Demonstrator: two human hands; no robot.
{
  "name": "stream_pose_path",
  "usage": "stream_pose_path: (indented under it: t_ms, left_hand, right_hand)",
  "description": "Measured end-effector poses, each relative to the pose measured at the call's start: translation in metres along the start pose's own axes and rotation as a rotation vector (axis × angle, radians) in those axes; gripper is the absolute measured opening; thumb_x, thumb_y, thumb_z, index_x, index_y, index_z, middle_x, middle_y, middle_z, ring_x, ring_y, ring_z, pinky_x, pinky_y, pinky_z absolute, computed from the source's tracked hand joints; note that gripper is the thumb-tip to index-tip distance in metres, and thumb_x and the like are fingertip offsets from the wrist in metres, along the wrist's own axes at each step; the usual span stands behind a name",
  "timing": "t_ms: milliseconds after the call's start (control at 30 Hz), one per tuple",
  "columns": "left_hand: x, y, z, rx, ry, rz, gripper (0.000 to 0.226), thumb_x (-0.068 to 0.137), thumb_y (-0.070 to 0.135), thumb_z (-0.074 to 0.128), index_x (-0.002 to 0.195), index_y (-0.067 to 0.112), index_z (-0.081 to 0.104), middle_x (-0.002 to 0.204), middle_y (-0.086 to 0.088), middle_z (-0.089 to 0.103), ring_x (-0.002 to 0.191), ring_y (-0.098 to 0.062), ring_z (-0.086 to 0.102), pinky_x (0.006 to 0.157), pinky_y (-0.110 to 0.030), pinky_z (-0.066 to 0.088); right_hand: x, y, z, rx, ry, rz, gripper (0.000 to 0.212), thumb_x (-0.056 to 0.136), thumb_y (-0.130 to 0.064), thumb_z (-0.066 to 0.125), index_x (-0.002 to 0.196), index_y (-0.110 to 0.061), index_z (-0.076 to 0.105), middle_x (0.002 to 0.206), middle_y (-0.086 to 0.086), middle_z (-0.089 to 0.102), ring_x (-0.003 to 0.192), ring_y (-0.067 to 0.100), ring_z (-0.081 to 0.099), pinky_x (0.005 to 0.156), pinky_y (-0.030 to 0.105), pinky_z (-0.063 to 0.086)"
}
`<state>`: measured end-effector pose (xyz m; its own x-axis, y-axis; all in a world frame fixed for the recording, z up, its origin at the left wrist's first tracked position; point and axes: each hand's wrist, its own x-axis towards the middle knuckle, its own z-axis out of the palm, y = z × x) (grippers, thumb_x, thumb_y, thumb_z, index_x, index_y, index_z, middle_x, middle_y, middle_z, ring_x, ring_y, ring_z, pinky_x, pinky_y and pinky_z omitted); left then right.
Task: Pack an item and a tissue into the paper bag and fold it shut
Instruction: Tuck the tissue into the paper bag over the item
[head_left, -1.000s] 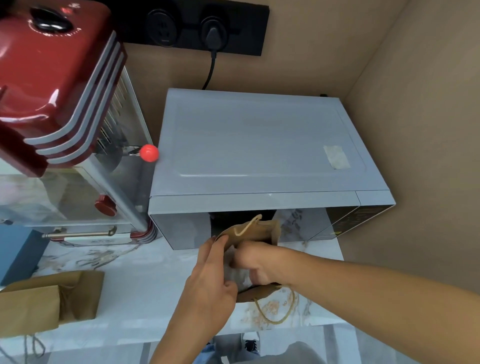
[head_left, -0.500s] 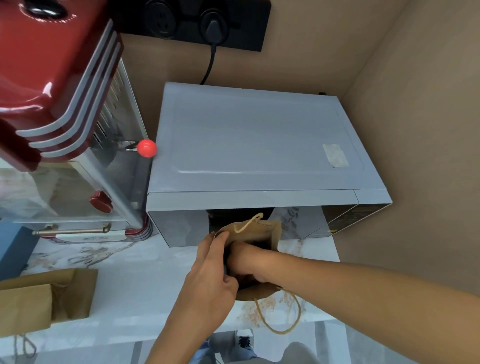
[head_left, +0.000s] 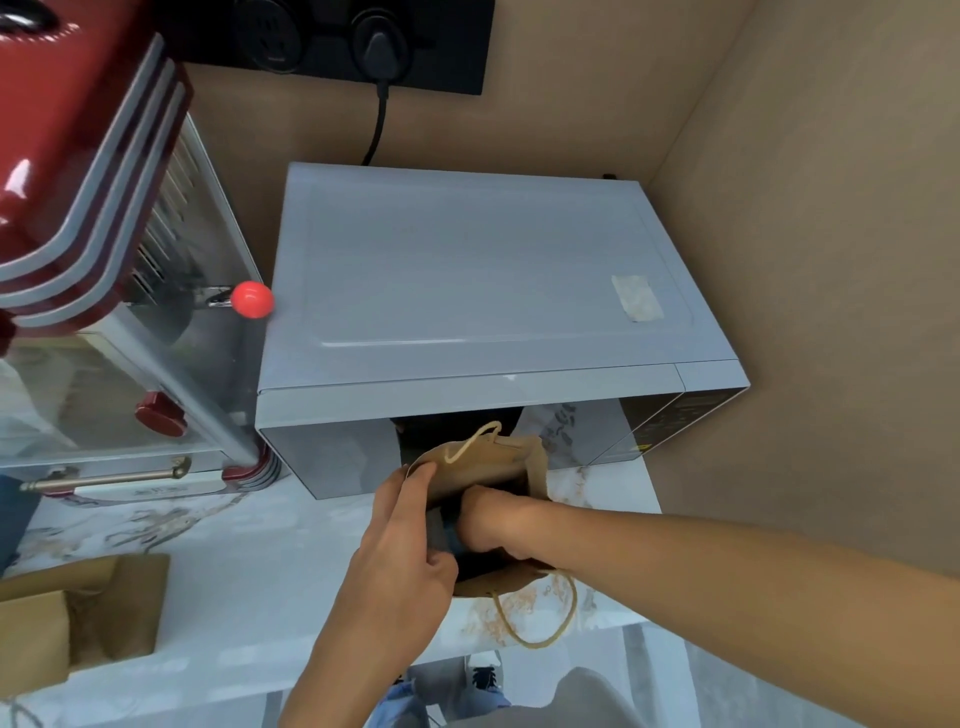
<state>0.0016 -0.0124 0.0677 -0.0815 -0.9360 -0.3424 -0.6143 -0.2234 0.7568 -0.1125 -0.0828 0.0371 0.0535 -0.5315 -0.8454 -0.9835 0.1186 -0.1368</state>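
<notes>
A brown paper bag with rope handles stands upright and open on the marble counter, right in front of the microwave. My left hand grips the bag's left rim and holds the mouth apart. My right hand is pushed down into the bag, and its fingers are hidden inside. A grey, shadowed bit of something shows between my two hands at the bag's mouth; I cannot tell whether it is the tissue. Nothing else of the bag's contents shows.
A silver microwave stands close behind the bag. A red popcorn machine is on the left. Another brown paper bag lies on its side at the counter's left front. A brown wall closes the right side.
My right hand, which held a white tissue at the bag's mouth, has sunk deeper into the bag, and the white is no longer visible. My left hand has kept its grip on the rim.
</notes>
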Motion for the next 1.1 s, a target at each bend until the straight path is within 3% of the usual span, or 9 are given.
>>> stream_pose_path:
  t_ms: [100,200,333,500,667,867,933,1000,1100]
  left_hand:
    - [0.0,0.0,0.001,0.005,0.004,0.006,0.076,0.084,0.002,0.052,0.149,0.03,0.025,0.151,0.008,0.026,0.093,-0.013,0.046,0.08,-0.021,0.042]
    - [0.0,0.0,0.001,0.004,-0.002,0.013,0.075,0.085,0.002,0.052,0.149,0.03,0.024,0.15,0.008,0.027,0.094,-0.012,0.046,0.081,-0.021,0.043]
    - [0.0,0.0,0.001,0.007,0.005,0.011,0.074,0.085,0.002,0.052,0.149,0.029,0.025,0.151,0.008,0.027,0.094,-0.008,0.043,0.08,-0.016,0.04]
    - [0.003,-0.003,0.002,-0.011,-0.011,0.028,0.076,0.084,-0.001,0.051,0.149,0.029,0.025,0.149,0.009,0.027,0.089,-0.003,0.046,0.06,-0.004,0.04]
    - [0.003,-0.004,0.004,-0.022,-0.017,0.039,0.075,0.084,0.0,0.05,0.149,0.029,0.025,0.15,0.009,0.026,0.099,-0.004,0.04,0.064,0.0,0.036]
    - [0.002,-0.005,0.002,-0.049,-0.01,0.037,0.074,0.084,0.002,0.05,0.149,0.03,0.025,0.149,0.012,0.026,0.095,-0.006,0.046,0.065,-0.005,0.04]
    - [0.001,-0.003,0.003,-0.055,-0.019,0.034,0.075,0.085,0.003,0.05,0.15,0.029,0.024,0.15,0.011,0.025,0.093,-0.007,0.049,0.071,-0.008,0.04]
    - [0.001,0.0,0.003,-0.059,-0.023,0.025,0.075,0.085,0.003,0.05,0.15,0.028,0.023,0.15,0.009,0.024,0.089,-0.009,0.054,0.074,-0.012,0.041]
    - [0.001,0.003,0.004,-0.049,-0.009,0.024,0.075,0.084,0.003,0.05,0.15,0.026,0.022,0.151,0.008,0.023,0.092,-0.011,0.05,0.083,-0.02,0.043]
  right_hand:
    - [-0.003,0.001,-0.003,0.071,0.079,-0.037,0.032,0.096,-0.005,0.044,0.124,0.004,0.056,0.13,0.024,0.058,0.12,0.039,0.054,0.094,0.041,0.045]
    - [-0.003,0.001,-0.004,0.135,0.064,-0.013,0.034,0.101,-0.007,0.035,0.131,-0.001,0.05,0.139,0.02,0.05,0.127,0.034,0.047,0.103,0.036,0.038]
    - [-0.001,0.001,0.001,0.102,0.046,-0.085,0.031,0.099,-0.007,0.045,0.129,-0.004,0.051,0.135,0.018,0.053,0.123,0.031,0.05,0.102,0.035,0.039]
    - [-0.009,-0.008,0.008,-0.118,-0.032,-0.219,0.028,0.099,-0.01,0.047,0.123,0.001,0.056,0.123,0.022,0.062,0.112,0.035,0.058,0.097,0.039,0.045]
    - [-0.01,-0.015,0.013,-0.21,-0.051,-0.344,0.031,0.098,-0.004,0.046,0.127,0.003,0.052,0.129,0.025,0.057,0.12,0.038,0.052,0.106,0.044,0.038]
    - [-0.018,-0.008,0.0,-0.164,0.029,-0.395,0.024,0.096,-0.009,0.051,0.119,-0.003,0.056,0.117,0.02,0.064,0.104,0.034,0.061,0.095,0.043,0.049]
    - [-0.018,-0.004,-0.004,-0.338,0.102,-0.374,0.022,0.095,-0.015,0.052,0.114,-0.009,0.059,0.112,0.015,0.067,0.097,0.031,0.065,0.084,0.04,0.054]
    - [-0.017,0.0,-0.007,-0.679,0.157,-0.359,0.023,0.095,-0.02,0.053,0.115,-0.014,0.062,0.114,0.008,0.067,0.102,0.028,0.064,0.077,0.036,0.05]
    - [-0.007,0.006,-0.002,-1.156,0.13,-0.331,0.03,0.095,-0.02,0.052,0.125,-0.02,0.058,0.132,0.002,0.057,0.123,0.025,0.052,0.09,0.038,0.046]
